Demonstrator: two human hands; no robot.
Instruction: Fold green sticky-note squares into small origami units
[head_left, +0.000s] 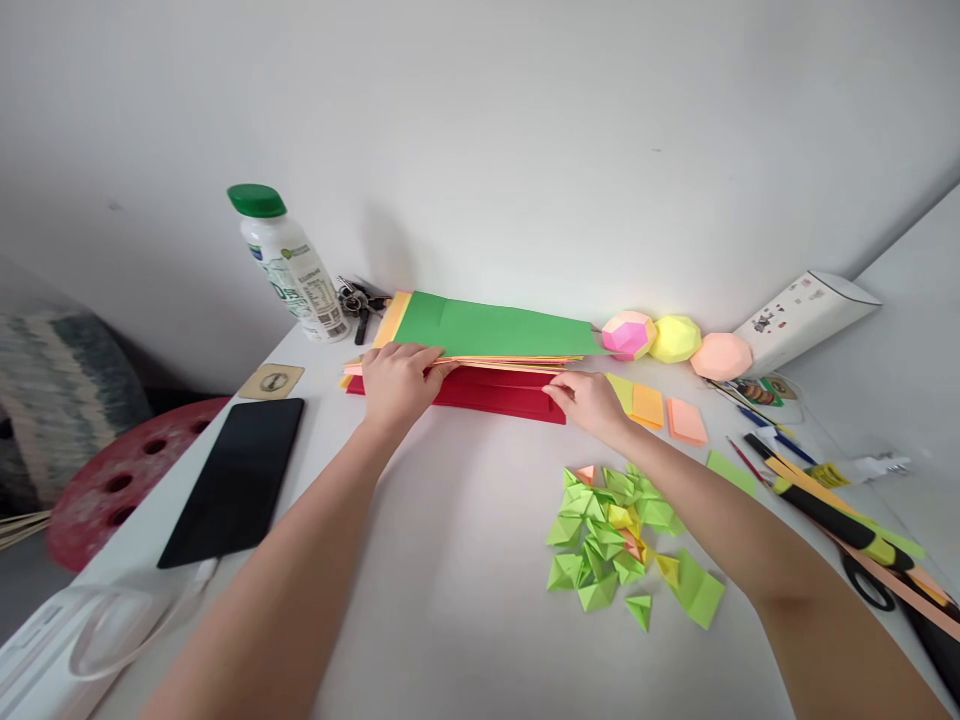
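Both hands work at a stack of coloured paper (495,328) in the centre of the frame, where it lies at the back of a white table (450,590), against the wall, as I watch from my remote post. The left hand (400,385) is clamped on the front edge of the stack, fingers over the top and thumb along the edge. Below that edge shows red paper (487,392), and at its right end the right hand (591,400) has thumb and forefinger closed together on it — the other fingers curl out of my sight. A green sheet tops the stack, with yellow and orange edges showing at its left.

In the upper left of my frame, a white bottle (294,275) with a green cap stands beside a bunch of keys (356,300). A dark-screened device (232,480) lies at left, a white cable (135,655) at its lower end, and a red stool (135,480) sits beyond the table's edge.

Right of centre, near the right forearm, small folded pieces (596,545) are heaped, mostly green, a few yellow and orange. Three faceted balls (675,340) line up above — pink, yellow and peach — beside a tilted white box (802,322).
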